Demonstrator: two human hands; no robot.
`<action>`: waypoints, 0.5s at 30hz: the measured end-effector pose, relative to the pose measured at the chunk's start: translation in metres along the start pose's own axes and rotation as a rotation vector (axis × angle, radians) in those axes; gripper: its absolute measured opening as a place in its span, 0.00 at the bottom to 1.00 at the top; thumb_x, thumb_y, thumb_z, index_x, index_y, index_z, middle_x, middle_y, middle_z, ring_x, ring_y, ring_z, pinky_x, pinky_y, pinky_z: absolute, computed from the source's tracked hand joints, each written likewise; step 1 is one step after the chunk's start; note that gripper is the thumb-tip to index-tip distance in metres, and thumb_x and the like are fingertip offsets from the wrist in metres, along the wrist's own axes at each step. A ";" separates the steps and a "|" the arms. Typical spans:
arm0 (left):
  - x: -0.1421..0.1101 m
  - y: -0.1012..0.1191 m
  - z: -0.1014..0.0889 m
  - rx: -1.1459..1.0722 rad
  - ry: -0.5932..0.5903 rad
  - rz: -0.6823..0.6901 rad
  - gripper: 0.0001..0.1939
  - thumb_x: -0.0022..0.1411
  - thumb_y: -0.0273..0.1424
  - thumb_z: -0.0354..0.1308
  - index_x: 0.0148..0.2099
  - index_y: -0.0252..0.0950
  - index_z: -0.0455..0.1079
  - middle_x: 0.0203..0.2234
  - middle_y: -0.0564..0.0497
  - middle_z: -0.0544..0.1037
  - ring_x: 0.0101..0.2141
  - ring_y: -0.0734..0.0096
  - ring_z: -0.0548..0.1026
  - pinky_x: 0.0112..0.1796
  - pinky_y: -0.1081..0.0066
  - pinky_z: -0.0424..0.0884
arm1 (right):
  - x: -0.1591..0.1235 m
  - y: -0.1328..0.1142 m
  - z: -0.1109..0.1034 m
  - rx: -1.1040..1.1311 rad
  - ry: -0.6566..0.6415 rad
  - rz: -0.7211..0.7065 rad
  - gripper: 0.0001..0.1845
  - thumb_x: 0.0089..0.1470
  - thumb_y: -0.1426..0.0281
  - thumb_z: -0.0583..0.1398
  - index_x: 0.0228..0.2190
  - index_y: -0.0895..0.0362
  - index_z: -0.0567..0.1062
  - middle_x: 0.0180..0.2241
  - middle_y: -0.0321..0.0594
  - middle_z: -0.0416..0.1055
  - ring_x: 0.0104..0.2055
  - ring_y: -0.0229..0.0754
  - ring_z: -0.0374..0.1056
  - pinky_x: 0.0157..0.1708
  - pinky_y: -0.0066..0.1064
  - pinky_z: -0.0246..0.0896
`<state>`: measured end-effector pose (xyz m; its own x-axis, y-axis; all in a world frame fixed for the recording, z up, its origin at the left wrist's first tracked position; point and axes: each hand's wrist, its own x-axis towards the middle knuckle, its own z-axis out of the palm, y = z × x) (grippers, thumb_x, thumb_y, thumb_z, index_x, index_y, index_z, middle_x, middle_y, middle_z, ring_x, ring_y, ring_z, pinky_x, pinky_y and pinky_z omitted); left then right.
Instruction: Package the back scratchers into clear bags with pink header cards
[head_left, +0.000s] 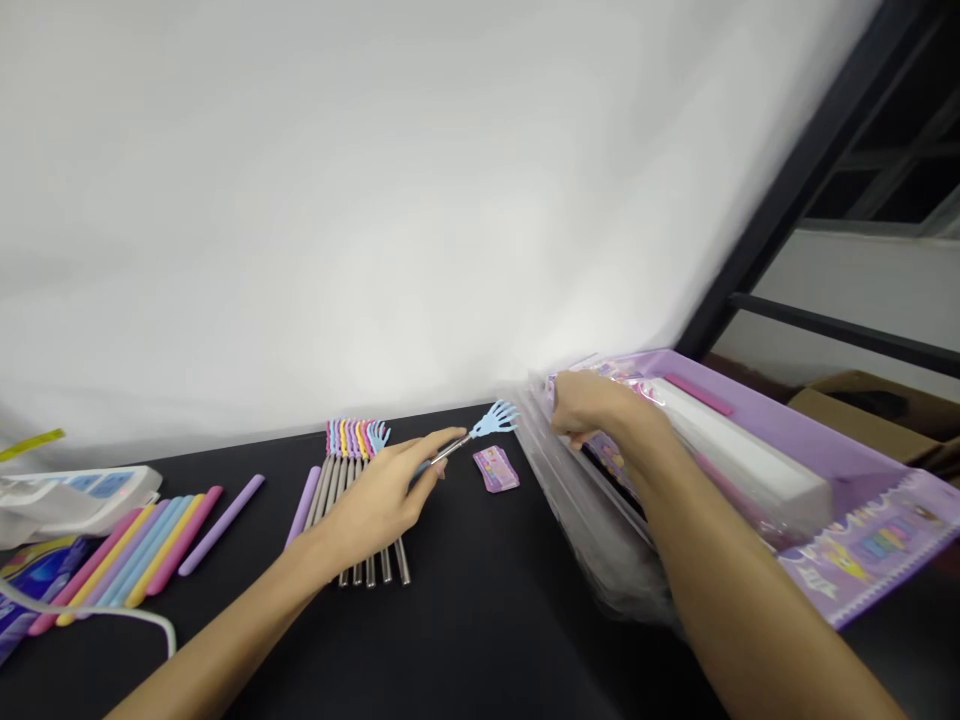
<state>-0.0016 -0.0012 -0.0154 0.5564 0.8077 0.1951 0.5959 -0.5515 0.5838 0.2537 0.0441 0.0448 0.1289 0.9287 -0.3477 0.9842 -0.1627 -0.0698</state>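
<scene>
My left hand [390,490] is closed around a back scratcher [491,420] with a light blue, hand-shaped head and a thin metal rod. Under and beside this hand lies a row of back scratchers [349,440] with pink, purple, yellow and blue heads, their metal rods side by side. A small stack of pink printed cards [496,469] rests on the table past my left fingertips. At the right, my right hand [589,405] is curled over clear plastic bags [577,530] beside a purple box. Its fingertips are partly hidden, so I cannot tell what they pinch.
The open purple box [847,460] holds a white block and plastic wrapping. Pastel foam tubes [150,550] lie at the left, with a loose purple tube [221,525] nearby. A white device [97,500], a blue packet [45,580] and a white cable [112,612] sit far left.
</scene>
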 end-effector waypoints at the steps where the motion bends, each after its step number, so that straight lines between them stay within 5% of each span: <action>1: 0.000 0.000 -0.001 0.007 0.016 0.015 0.20 0.71 0.36 0.44 0.63 0.46 0.60 0.38 0.52 0.76 0.32 0.71 0.72 0.37 0.70 0.66 | -0.004 0.000 -0.004 -0.016 0.044 0.005 0.05 0.37 0.81 0.61 0.21 0.63 0.77 0.17 0.47 0.72 0.28 0.48 0.73 0.27 0.32 0.63; 3: 0.000 0.001 -0.002 0.011 0.048 0.024 0.20 0.71 0.36 0.44 0.62 0.47 0.61 0.38 0.52 0.75 0.34 0.70 0.72 0.39 0.70 0.65 | -0.013 -0.003 -0.012 -0.023 0.169 0.019 0.04 0.39 0.77 0.61 0.22 0.61 0.77 0.20 0.47 0.73 0.29 0.49 0.73 0.27 0.33 0.61; 7: 0.001 0.005 -0.007 -0.028 0.060 -0.051 0.19 0.71 0.41 0.44 0.61 0.46 0.62 0.23 0.58 0.68 0.22 0.74 0.64 0.27 0.73 0.60 | -0.029 -0.011 -0.021 0.128 0.350 -0.124 0.02 0.44 0.70 0.60 0.23 0.55 0.72 0.24 0.41 0.73 0.27 0.43 0.69 0.25 0.31 0.56; 15: -0.002 0.010 -0.017 -0.099 0.093 -0.081 0.17 0.72 0.42 0.41 0.56 0.44 0.64 0.19 0.60 0.61 0.20 0.76 0.59 0.23 0.73 0.53 | -0.028 -0.029 -0.014 0.484 0.311 -0.303 0.08 0.52 0.68 0.55 0.23 0.55 0.65 0.25 0.38 0.69 0.25 0.37 0.62 0.25 0.30 0.49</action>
<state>-0.0066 -0.0049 0.0037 0.4500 0.8670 0.2139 0.5742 -0.4644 0.6743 0.2233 0.0273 0.0701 -0.0452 0.9983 0.0357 0.8260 0.0574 -0.5607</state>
